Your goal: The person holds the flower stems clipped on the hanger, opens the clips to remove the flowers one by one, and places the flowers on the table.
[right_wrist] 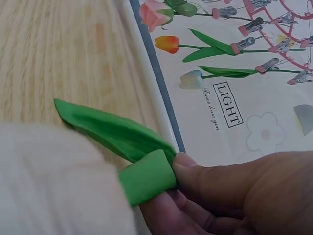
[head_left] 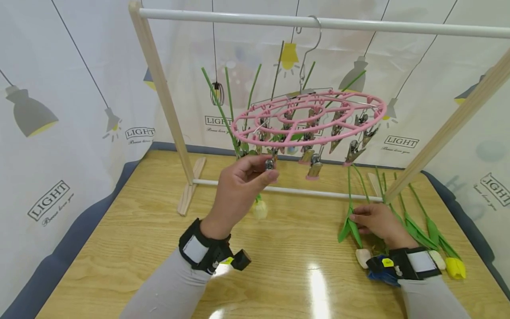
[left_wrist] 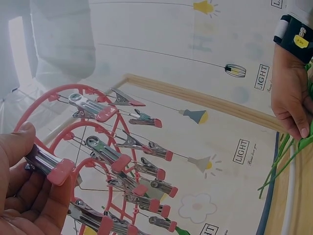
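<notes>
My left hand (head_left: 235, 188) pinches a metal clip (left_wrist: 50, 164) with pink tips between thumb and fingers. The clip hangs at the near left of a round pink drying hanger (head_left: 287, 144). Several other clips (left_wrist: 105, 152) hang around it. Lower right, my right hand (head_left: 378, 223) pinches an artificial tulip by its stem and green leaves (right_wrist: 115, 129), just above the tabletop. This tulip's pale bloom (head_left: 363, 258) points toward me; in the right wrist view it looms blurred at the lower left. Its stem points away toward the rack.
The hanger's hook (head_left: 312, 42) sits on a white rail (head_left: 239, 17) with wooden posts (head_left: 165, 97). A pink rose (right_wrist: 154, 14), an orange tulip (right_wrist: 167, 44) and other flowers hang upside down from clips. Beside my right hand lie a yellow tulip (head_left: 455, 267) and a blue flower (head_left: 383, 277).
</notes>
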Demonstrator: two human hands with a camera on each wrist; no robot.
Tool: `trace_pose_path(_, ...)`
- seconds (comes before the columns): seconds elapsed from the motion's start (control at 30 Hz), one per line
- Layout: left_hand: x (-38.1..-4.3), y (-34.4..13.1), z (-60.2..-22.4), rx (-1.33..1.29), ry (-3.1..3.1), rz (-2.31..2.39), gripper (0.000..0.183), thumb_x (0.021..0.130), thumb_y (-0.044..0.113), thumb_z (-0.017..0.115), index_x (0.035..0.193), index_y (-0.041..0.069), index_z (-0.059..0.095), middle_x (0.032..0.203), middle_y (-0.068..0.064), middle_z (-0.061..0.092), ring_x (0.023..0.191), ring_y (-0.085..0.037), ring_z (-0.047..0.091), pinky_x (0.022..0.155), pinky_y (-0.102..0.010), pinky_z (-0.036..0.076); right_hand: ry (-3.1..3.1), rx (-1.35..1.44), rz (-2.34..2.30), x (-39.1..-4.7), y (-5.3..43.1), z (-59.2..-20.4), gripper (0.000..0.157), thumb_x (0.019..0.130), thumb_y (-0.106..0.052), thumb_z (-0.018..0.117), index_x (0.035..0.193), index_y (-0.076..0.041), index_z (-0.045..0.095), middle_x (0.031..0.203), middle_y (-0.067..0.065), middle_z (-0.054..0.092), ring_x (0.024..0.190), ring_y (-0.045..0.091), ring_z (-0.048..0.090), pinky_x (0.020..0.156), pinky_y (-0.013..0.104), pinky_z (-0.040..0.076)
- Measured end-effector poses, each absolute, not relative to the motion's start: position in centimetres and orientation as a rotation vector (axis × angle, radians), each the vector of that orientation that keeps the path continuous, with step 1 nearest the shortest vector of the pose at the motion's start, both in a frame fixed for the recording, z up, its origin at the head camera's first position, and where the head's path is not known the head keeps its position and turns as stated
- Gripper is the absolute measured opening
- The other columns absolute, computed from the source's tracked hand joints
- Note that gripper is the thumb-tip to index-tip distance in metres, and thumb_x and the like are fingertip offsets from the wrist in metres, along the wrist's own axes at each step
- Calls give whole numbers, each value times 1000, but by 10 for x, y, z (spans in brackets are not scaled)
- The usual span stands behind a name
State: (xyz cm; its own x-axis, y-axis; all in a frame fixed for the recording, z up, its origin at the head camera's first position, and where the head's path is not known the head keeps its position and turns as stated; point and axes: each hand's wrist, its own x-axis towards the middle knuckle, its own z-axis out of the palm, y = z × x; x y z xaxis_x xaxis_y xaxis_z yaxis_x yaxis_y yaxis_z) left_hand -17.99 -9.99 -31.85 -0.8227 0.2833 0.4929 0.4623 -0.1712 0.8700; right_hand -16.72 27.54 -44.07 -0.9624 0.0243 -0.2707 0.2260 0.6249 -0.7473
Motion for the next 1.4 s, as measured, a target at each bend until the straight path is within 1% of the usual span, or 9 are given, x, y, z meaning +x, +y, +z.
trace_pose_path(0.37, -171, -99, -308, -871, -1991, -2028, 38, 85, 10, 65, 122, 2, 58, 99, -15, 63, 88, -18, 62, 80, -33, 55, 2616, 226, -1217, -168, 274, -441, 51, 93, -26, 57, 127, 10, 48, 115, 29, 60, 83, 21, 64, 69, 33, 58)
trace_pose_path(0.57, -175, -96, -317, -873, -1977, -2063, 43, 84, 10, 67, 125, 4, 57, 104, -15, 64, 92, -17, 62, 81, -28, 55, 2785, 132, -1060, -163, 270, -423, 51, 95, -27, 54, 126, 12, 48, 103, 26, 66, 76, 20, 66, 66, 37, 58)
trace_pose_path(0.7, -169, -96, -309, -889, -1977, -2074, 41, 84, 5, 66, 124, 0, 56, 106, -19, 64, 93, -17, 62, 81, -28, 55, 2939, 27, -965, -155, 256, -404, 51, 94, -37, 54, 125, 2, 53, 101, 19, 67, 78, 20, 64, 63, 37, 55)
trace_pose_path(0.8, -164, -96, -301, -903, -2003, -2043, 40, 84, 2, 65, 122, -4, 56, 105, -21, 64, 92, -16, 62, 81, -27, 55, 2995, -76, -964, -149, 235, -394, 50, 91, -46, 54, 124, -7, 57, 101, 11, 66, 84, 18, 60, 65, 37, 52)
trace_pose_path(0.93, -161, -95, -299, -939, -2020, -1997, 38, 84, 3, 65, 120, -4, 58, 103, -20, 66, 90, -15, 63, 79, -27, 56, 3009, -259, -1056, -142, 202, -386, 46, 90, -47, 55, 122, -14, 59, 100, 3, 66, 88, 13, 59, 73, 39, 53)
trace_pose_path(1.03, -164, -94, -304, -967, -2006, -1940, 33, 85, 9, 66, 117, 0, 62, 100, -16, 69, 87, -13, 64, 77, -28, 56, 3002, -409, -1170, -137, 177, -381, 38, 90, -40, 58, 121, -17, 59, 100, -1, 66, 88, 8, 59, 75, 37, 55)
trace_pose_path(1.2, -174, -95, -319, -944, -1955, -1729, 22, 87, 22, 66, 104, 9, 70, 92, -6, 72, 75, -7, 63, 58, -26, 53, 2992, -618, -1312, -135, 138, -371, 32, 89, -31, 62, 119, -21, 60, 102, -2, 65, 91, 6, 58, 77, 33, 56)
trace_pose_path(1.3, -178, -97, -322, -880, -1851, -1754, 19, 90, 24, 62, 93, 8, 71, 82, -7, 71, 69, -11, 62, 55, -29, 53, 2995, -686, -1358, -138, 118, -367, 34, 88, -28, 63, 121, -20, 59, 105, 1, 64, 94, 8, 58, 81, 34, 55)
trace_pose_path(1.4, -179, -100, -322, -807, -1719, -1828, 27, 94, 25, 56, 83, 4, 68, 72, -11, 67, 63, -17, 61, 55, -31, 55, 2993, -711, -1423, -142, 97, -361, 37, 88, -26, 64, 123, -17, 59, 110, 3, 64, 100, 10, 57, 85, 36, 54)
